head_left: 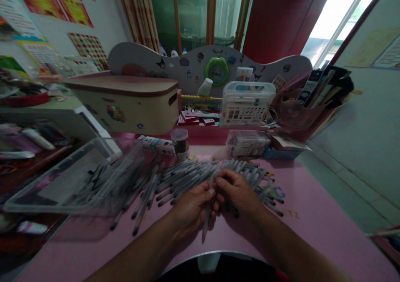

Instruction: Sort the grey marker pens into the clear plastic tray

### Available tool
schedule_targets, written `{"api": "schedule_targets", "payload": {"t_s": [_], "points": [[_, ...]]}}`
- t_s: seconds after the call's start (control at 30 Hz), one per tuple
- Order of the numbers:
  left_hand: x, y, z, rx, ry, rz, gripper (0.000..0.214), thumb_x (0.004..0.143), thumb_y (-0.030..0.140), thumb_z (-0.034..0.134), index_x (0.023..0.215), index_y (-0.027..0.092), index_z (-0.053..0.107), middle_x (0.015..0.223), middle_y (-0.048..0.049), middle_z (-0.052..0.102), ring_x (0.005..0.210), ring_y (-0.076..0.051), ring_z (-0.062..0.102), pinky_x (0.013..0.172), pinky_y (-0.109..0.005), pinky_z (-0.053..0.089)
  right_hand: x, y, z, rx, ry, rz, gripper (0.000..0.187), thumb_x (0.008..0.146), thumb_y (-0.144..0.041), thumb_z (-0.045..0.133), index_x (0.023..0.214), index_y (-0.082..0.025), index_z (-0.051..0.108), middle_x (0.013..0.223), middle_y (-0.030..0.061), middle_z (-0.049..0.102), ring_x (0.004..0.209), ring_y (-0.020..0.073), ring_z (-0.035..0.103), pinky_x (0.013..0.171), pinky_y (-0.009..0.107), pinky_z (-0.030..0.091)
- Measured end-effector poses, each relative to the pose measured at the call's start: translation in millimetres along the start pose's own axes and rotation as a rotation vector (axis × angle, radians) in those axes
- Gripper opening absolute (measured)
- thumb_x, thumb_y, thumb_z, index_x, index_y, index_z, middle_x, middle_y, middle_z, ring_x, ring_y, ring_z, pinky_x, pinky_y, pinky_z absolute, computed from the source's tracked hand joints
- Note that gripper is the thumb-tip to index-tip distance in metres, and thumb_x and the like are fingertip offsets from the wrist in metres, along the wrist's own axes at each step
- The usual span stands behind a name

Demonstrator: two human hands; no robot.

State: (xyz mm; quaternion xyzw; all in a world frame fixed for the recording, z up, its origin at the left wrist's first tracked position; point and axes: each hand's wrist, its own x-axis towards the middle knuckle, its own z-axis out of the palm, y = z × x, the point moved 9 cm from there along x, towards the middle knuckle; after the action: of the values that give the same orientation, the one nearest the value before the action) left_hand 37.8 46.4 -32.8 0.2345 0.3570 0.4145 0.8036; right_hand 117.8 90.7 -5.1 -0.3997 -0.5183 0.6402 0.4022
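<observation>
My left hand (pixel 192 207) is closed around a slim clear pen (pixel 205 225), which slants down toward me with its pointed end low. Fingers of my right hand (pixel 239 190) are pinched together right beside the pen's upper part, against my left fingertips. Whatever lies between those right fingertips is too small and dim to make out. Just beyond both hands, a wide pile of similar clear pens with dark ends (pixel 187 175) covers the pink table (pixel 312 232). Some loose pens (pixel 145 203) lie left of my left hand.
On the left, a clear plastic bin (pixel 40 209) holds more pens and overhangs the table edge. Behind the pile stand a small clear jar (pixel 180 142), a transparent box (pixel 246 143) and a cream storage box (pixel 125 107). A green clock (pixel 216 71) is on the backboard.
</observation>
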Motion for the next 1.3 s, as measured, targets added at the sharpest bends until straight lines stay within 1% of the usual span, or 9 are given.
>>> {"api": "schedule_targets", "payload": {"t_s": [0.13, 0.27, 0.43, 0.53, 0.63, 0.8, 0.97, 1.17, 1.3], "points": [[-1, -2, 11.5, -0.03, -0.1, -0.006, 0.014, 0.081, 0.02, 0.065, 0.081, 0.015, 0.052, 0.059, 0.0045, 0.049, 0.038, -0.001, 0.032, 0.037, -0.011, 0.022, 1, 5, -3, 0.129, 0.048, -0.013, 0.027, 0.073, -0.025, 0.068, 0.097, -0.021, 0.058, 0.068, -0.0053, 0.057, 0.05, 0.0095, 0.053, 0.045, 0.019, 0.04], [0, -2, 3.4, -0.111, -0.004, -0.031, 0.008, 0.084, 0.017, 0.06, 0.084, 0.016, 0.052, 0.061, 0.0044, 0.05, 0.038, -0.002, 0.035, 0.036, -0.011, 0.022, 5, 4, -9, 0.301, 0.077, -0.028, 0.038, 0.062, -0.011, 0.058, 0.098, -0.023, 0.058, 0.082, -0.0035, 0.057, 0.059, 0.0095, 0.055, 0.053, 0.021, 0.045], [0, 1, -10.7, -0.161, 0.155, -0.019, 0.017, 0.081, 0.002, 0.053, 0.094, 0.013, 0.057, 0.078, -0.0051, 0.065, 0.059, -0.011, 0.063, 0.052, -0.021, 0.051, -4, -26, -12, -0.046, 0.134, -0.234, 0.024, 0.077, -0.012, 0.054, 0.098, -0.023, 0.056, 0.092, 0.0002, 0.061, 0.079, 0.0135, 0.062, 0.073, 0.028, 0.051], [2, 2, -5.8, -0.217, 0.099, 0.005, 0.03, 0.078, -0.002, 0.052, 0.103, 0.012, 0.059, 0.093, -0.0103, 0.07, 0.079, -0.017, 0.071, 0.072, -0.03, 0.057, -15, -36, -5, -0.198, 0.159, -0.344, 0.019, 0.083, -0.014, 0.052, 0.1, -0.024, 0.053, 0.097, 0.0016, 0.063, 0.093, 0.0167, 0.064, 0.083, 0.032, 0.05], [3, 5, -0.1, -0.299, 0.039, 0.053, 0.033, 0.075, -0.004, 0.05, 0.102, 0.012, 0.06, 0.1, -0.0122, 0.07, 0.089, -0.02, 0.071, 0.08, -0.034, 0.057, -21, -35, 3, -0.344, 0.161, -0.376, 0.02, 0.083, -0.013, 0.054, 0.1, -0.024, 0.053, 0.094, 0.0013, 0.064, 0.088, 0.0175, 0.064, 0.079, 0.032, 0.049], [2, 7, 1.8, -0.405, 0.045, 0.046, 0.028, 0.077, -0.002, 0.047, 0.098, 0.011, 0.06, 0.097, -0.0114, 0.069, 0.087, -0.02, 0.069, 0.078, -0.033, 0.057, -22, -38, 12, -0.635, 0.136, -0.46, 0.019, 0.077, -0.008, 0.062, 0.09, -0.022, 0.064, 0.092, 0.0039, 0.063, 0.094, 0.0222, 0.057, 0.085, 0.037, 0.044], [5, 5, -0.1, -0.435, 0.047, 0.049, 0.017, 0.085, 0.004, 0.049, 0.097, 0.012, 0.058, 0.091, -0.0088, 0.066, 0.075, -0.014, 0.066, 0.067, -0.025, 0.055, -22, -41, 17, -0.687, 0.093, -0.522, 0.021, 0.079, -0.008, 0.063, 0.094, -0.023, 0.066, 0.099, 0.0051, 0.061, 0.102, 0.0243, 0.052, 0.092, 0.041, 0.04], [2, 9, -10.3, -0.128, 0.159, 0.045, 0.013, 0.085, 0.011, 0.054, 0.096, 0.017, 0.054, 0.067, 0.0033, 0.051, 0.044, -0.004, 0.042, 0.04, -0.012, 0.029, -25, -49, 5, -0.584, 0.167, -0.564, 0.015, 0.088, -0.014, 0.056, 0.1, -0.022, 0.061, 0.109, 0.0068, 0.056, 0.108, 0.022, 0.053, 0.096, 0.037, 0.04], [-25, 54, 3.2, 0.301, 0.074, 0.123, 0.01, 0.087, 0.025, 0.056, 0.094, 0.019, 0.055, 0.069, 0.0039, 0.05, 0.044, -0.004, 0.031, 0.042, -0.014, 0.024, -26, -53, -3, -0.595, 0.212, -0.611, 0.017, 0.09, -0.013, 0.052, 0.102, -0.023, 0.059, 0.11, 0.0065, 0.056, 0.11, 0.0215, 0.052, 0.1, 0.038, 0.038]]}}
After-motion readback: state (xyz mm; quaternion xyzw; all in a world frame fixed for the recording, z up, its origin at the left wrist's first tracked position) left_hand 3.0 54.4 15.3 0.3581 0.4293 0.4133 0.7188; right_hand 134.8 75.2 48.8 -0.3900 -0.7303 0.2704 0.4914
